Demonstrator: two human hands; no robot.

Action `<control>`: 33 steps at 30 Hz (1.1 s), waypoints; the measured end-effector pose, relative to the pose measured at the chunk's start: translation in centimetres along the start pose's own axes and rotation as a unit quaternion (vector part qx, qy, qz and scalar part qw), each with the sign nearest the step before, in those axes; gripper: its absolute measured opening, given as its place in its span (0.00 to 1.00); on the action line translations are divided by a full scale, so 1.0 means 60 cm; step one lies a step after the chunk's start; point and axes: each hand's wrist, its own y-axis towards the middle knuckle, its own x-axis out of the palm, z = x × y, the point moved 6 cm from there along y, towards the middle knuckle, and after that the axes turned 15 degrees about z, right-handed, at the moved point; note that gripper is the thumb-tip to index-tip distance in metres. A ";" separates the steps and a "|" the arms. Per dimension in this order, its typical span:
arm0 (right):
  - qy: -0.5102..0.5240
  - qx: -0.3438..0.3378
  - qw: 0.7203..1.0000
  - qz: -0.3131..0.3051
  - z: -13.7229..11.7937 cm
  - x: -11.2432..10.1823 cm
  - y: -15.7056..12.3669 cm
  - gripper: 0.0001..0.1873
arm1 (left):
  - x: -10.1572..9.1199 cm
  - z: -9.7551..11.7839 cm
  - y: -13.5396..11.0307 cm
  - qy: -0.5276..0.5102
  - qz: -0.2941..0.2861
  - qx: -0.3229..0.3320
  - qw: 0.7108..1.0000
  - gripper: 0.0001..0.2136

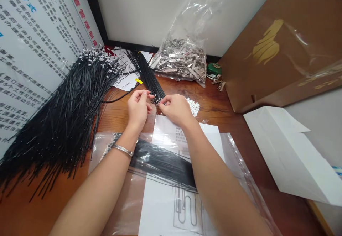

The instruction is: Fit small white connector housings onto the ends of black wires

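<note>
My left hand (138,108) is loosely curled, fingers a little apart, and nothing shows between them. It hovers by the near end of a tied bundle of black wires (149,77), whose tips carry small metal ends. My right hand (176,108) is closed in a pinch at those same wire ends; what its fingertips hold is too small to make out. Just right of it lies a pile of small white connector housings (193,107). Below my forearms, more black wires (162,161) rest in a clear plastic bag (120,189) with a printed sheet (160,207).
A thick heap of black wires with white connectors (66,111) leans at the left. Behind stand a clear bag of metal strips (184,59) and a green tape measure (214,68). A brown box (267,51) and a white folded carton (288,150) line the right.
</note>
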 end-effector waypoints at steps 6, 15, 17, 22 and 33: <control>-0.035 -0.013 0.999 -0.001 -0.012 -0.004 -0.003 0.12 | 0.001 0.001 -0.003 -0.002 0.001 0.003 1.000 0.05; -0.076 -0.024 0.997 0.012 -0.021 -0.007 -0.004 0.13 | 0.001 0.000 -0.007 -0.001 0.007 -0.005 1.000 0.06; -0.055 -0.020 0.998 0.016 -0.014 -0.009 -0.002 0.13 | -0.001 -0.001 -0.006 -0.004 0.011 -0.007 1.000 0.06; 0.024 -0.021 0.999 0.007 0.001 -0.009 0.004 0.12 | -0.002 -0.003 -0.004 -0.010 0.015 -0.008 1.000 0.06; 0.011 -0.034 0.999 -0.001 0.001 -0.001 0.000 0.12 | -0.001 -0.004 -0.006 -0.009 0.011 -0.016 1.000 0.06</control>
